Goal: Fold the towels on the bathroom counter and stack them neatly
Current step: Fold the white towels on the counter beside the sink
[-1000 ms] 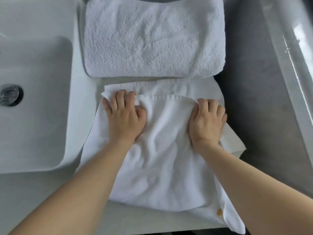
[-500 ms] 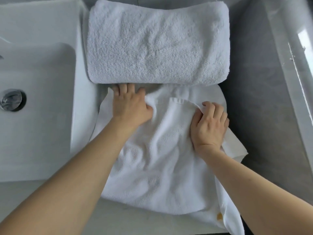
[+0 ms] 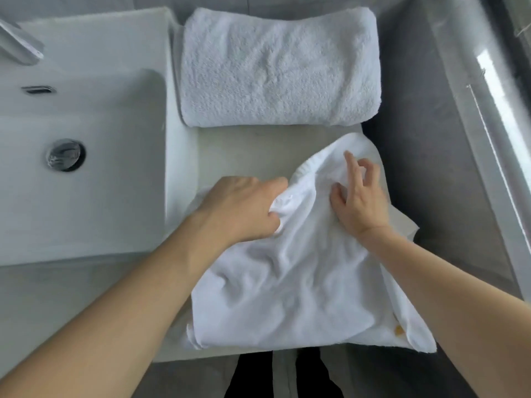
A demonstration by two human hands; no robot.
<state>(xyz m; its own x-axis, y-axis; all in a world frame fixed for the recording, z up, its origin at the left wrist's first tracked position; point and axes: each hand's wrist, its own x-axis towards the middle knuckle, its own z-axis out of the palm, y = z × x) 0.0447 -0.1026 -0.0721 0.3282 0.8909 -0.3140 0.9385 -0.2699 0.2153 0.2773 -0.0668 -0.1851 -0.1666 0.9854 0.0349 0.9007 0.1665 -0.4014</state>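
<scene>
A thin white towel (image 3: 293, 282) lies rumpled on the white counter (image 3: 253, 147), its near right corner hanging over the front edge. My left hand (image 3: 244, 208) grips a bunched fold at the towel's left side. My right hand (image 3: 359, 196) rests on the towel's far right part, fingers spread and loosely bent, index finger raised. A thick fluffy white towel (image 3: 278, 67) sits folded at the back of the counter, apart from the thin one.
A white rectangular sink (image 3: 86, 168) with a metal drain (image 3: 66, 155) fills the left side; a faucet tip (image 3: 20, 47) shows at top left. Grey floor (image 3: 431, 168) and a glass edge lie to the right. The counter's front edge is near my legs.
My left hand has pulled the towel's far left edge back toward me and to the right, baring the counter in front of the folded towel. My right hand has loosened and lifted its fingers.
</scene>
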